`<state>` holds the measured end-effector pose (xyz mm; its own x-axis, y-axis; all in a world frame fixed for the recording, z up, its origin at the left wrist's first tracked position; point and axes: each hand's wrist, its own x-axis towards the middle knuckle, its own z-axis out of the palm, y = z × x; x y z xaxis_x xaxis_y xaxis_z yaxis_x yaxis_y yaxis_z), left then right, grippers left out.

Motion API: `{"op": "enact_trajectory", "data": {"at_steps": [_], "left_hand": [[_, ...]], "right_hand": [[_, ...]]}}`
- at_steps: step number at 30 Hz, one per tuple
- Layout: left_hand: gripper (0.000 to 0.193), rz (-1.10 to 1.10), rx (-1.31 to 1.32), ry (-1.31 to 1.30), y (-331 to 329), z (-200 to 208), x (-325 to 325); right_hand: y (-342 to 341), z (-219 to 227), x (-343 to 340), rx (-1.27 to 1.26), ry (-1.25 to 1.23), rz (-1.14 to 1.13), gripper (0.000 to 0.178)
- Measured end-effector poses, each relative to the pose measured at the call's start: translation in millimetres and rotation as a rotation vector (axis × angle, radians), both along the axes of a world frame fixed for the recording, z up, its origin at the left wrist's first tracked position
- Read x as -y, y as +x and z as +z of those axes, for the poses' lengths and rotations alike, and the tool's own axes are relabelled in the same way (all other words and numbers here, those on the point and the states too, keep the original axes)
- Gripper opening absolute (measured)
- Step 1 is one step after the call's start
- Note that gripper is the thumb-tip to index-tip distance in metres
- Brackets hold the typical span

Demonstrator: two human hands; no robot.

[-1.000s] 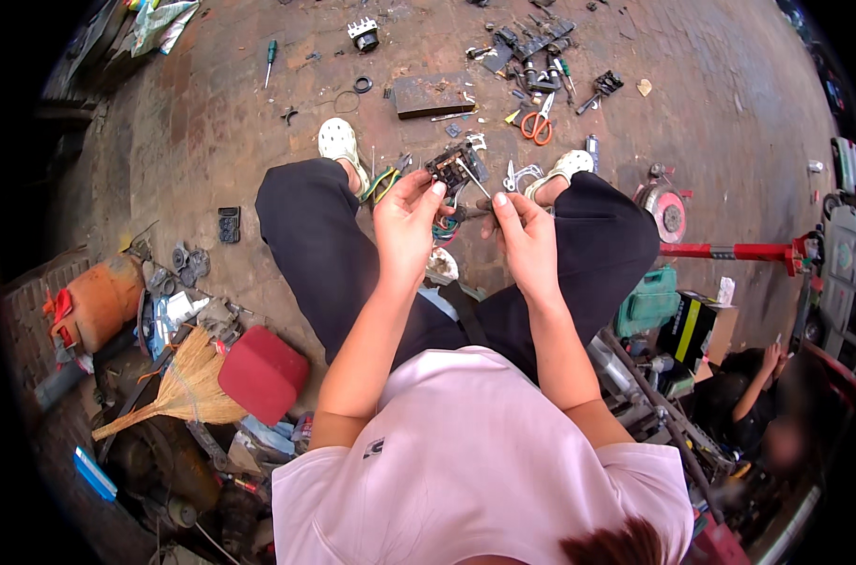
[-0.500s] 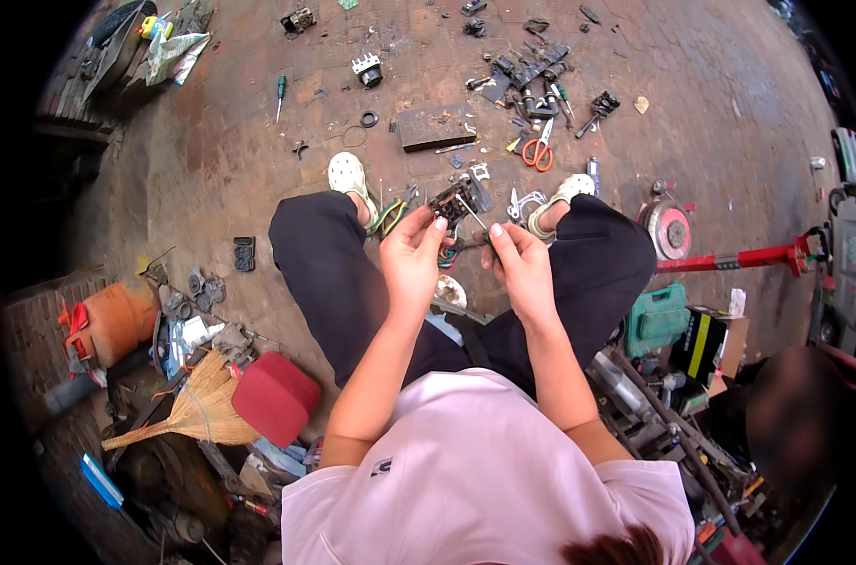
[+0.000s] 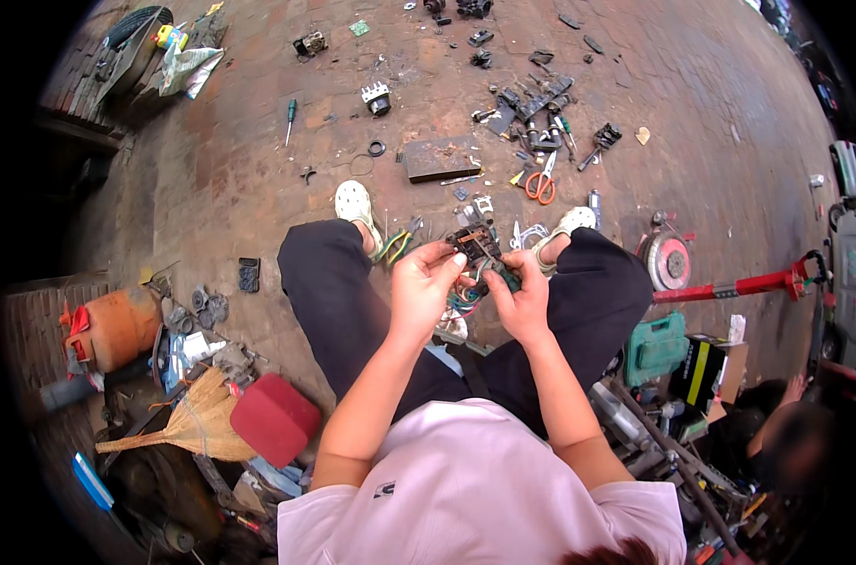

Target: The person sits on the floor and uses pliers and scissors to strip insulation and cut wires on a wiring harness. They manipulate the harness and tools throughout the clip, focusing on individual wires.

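Between my knees, my left hand (image 3: 424, 290) pinches a small dark part (image 3: 469, 243) with copper-coloured strips, apparently from an electrical switch or connector. My right hand (image 3: 524, 294) is closed around the dark green handle of a screwdriver (image 3: 505, 279). Its shaft slants up and left across the part, though I cannot tell exactly where the tip rests. Below the part, coloured wires (image 3: 464, 301) show between my hands. Pliers with yellow-green handles (image 3: 396, 243) lie by my left shoe. A dark metal block (image 3: 443, 158) sits on the floor beyond my hands.
Orange-handled scissors (image 3: 541, 185) and a cluster of black parts (image 3: 541, 108) lie ahead. At right are a red metal bar (image 3: 729, 288) and a green case (image 3: 656, 347). A red stool seat (image 3: 275, 419), a straw broom (image 3: 197, 414) and an orange gas cylinder (image 3: 122, 325) stand left. Another person (image 3: 790, 438) is lower right.
My hands have come closer together. The screwdriver's green handle now shows in my right hand, and its shaft lies more over the part. The view has shifted slightly, and the other person's arm is visible.
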<state>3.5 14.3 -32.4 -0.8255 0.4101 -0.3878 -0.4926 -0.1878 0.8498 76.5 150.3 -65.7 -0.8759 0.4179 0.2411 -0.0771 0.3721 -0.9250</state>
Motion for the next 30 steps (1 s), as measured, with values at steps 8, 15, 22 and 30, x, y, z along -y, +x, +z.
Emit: {"op": "enact_trajectory", "data": {"at_steps": [8,15,22,30], "left_hand": [[0.018,0.007,-0.271,-0.269,18.1,-4.8,-10.8],[0.033,-0.027,-0.182,-0.186,18.2,15.0,-12.9],[0.028,-0.057,-0.226,-0.326,17.3,6.1,-16.1],[0.045,-0.268,-0.267,-0.073,21.7,-8.4,-13.0]], "right_hand": [[13.4,3.4,1.9,0.065,0.096,0.052,0.025],[13.6,-1.9,6.7,-0.021,0.273,-0.028,0.026],[17.3,-2.8,-0.3,0.018,0.230,0.021,0.026],[18.6,-11.3,-6.2,0.110,-0.433,-0.091,0.018]]}}
